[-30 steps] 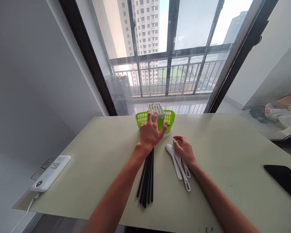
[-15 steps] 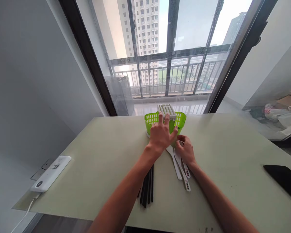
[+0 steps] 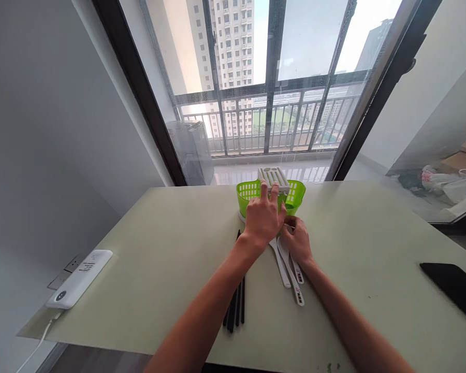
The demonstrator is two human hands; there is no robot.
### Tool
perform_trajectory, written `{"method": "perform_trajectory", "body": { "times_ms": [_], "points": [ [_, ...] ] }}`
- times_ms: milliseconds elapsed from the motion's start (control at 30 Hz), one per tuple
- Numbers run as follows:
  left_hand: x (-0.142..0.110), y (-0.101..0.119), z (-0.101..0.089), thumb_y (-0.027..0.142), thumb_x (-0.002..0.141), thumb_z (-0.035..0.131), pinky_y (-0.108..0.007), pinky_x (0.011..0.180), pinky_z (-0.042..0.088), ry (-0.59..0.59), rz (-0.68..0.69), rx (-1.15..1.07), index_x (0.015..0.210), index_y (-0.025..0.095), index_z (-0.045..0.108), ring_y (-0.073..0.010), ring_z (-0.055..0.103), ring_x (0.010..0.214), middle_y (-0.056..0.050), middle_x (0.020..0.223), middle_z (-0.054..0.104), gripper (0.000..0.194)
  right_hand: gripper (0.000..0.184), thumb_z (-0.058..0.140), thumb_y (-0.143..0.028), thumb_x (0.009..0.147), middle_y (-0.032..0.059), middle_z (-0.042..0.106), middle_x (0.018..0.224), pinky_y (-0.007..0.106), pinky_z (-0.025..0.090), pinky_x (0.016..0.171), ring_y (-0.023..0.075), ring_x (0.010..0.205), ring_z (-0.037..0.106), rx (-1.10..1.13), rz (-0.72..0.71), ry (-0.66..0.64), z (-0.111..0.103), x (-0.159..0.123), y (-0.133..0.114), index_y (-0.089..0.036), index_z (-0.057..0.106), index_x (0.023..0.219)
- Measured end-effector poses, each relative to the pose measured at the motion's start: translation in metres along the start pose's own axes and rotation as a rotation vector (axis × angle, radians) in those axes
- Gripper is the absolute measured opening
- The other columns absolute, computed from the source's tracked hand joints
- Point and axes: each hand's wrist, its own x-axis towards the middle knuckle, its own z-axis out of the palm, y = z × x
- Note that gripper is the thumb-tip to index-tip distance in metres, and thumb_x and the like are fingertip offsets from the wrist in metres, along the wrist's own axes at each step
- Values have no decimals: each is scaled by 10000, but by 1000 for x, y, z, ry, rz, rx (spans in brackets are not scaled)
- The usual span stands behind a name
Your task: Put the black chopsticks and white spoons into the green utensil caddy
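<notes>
A green plastic basket [image 3: 248,192] with a white slotted top piece [image 3: 272,178] stands near the table's far edge. My left hand [image 3: 263,217] is on its near side, two fingers stretched up against the slotted piece and the thumb at the green wall. Low by the basket's right front, my right hand [image 3: 296,239] has its fingers closed; what they hold is mostly hidden. White spoons [image 3: 294,280] and another white utensil [image 3: 282,270] lie under and beside that hand, handles toward me. Several black chopsticks [image 3: 238,305] lie partly beneath my left forearm.
A white power strip [image 3: 79,280] with a cable lies at the table's left edge. On the right rests a flat black object [image 3: 452,287]. Glass doors [image 3: 272,103] rise beyond the far edge of the pale table [image 3: 171,243]. Another dark edge shows at the bottom.
The basket and its slotted piece have shifted slightly right together with my left hand. More of the chopsticks shows beside my forearm. My right hand and the spoons stay nearly in place.
</notes>
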Motion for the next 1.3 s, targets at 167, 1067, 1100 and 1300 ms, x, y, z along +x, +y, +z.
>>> {"method": "perform_trajectory", "body": {
  "times_ms": [167, 1067, 1100, 1300],
  "points": [
    [-2, -4, -2, 301, 1018, 418, -416, 874, 572, -29, -11, -6, 1546, 228, 385, -276, 706, 1027, -177, 1612, 347, 534, 266, 569, -350, 793, 102, 659, 1045, 444, 502, 941, 269, 995, 629, 14, -1, 7, 0, 1, 3, -213, 608, 1019],
    [-86, -202, 48, 322, 906, 497, -266, 601, 432, 149, -637, -704, 992, 196, 712, -141, 567, 630, -18, 869, 743, 264, 253, 587, -359, 797, 86, 708, 995, 369, 526, 798, 240, 906, 674, 77, 162, 38, -15, -5, 1, -203, 662, 981],
    [-87, -202, 48, 328, 905, 499, -262, 591, 420, 137, -625, -723, 990, 196, 712, -139, 558, 623, -15, 851, 736, 265, 249, 590, -362, 795, 85, 705, 991, 364, 524, 787, 237, 895, 672, 73, 170, 41, -16, -5, -1, -203, 663, 971],
    [-91, -198, 44, 329, 892, 505, -257, 589, 401, 23, -532, -753, 972, 197, 713, -135, 524, 587, 11, 723, 679, 258, 257, 594, -403, 810, 77, 701, 951, 354, 506, 766, 225, 858, 653, 45, 181, 37, -20, -10, -13, -195, 671, 940]
  ]
}}
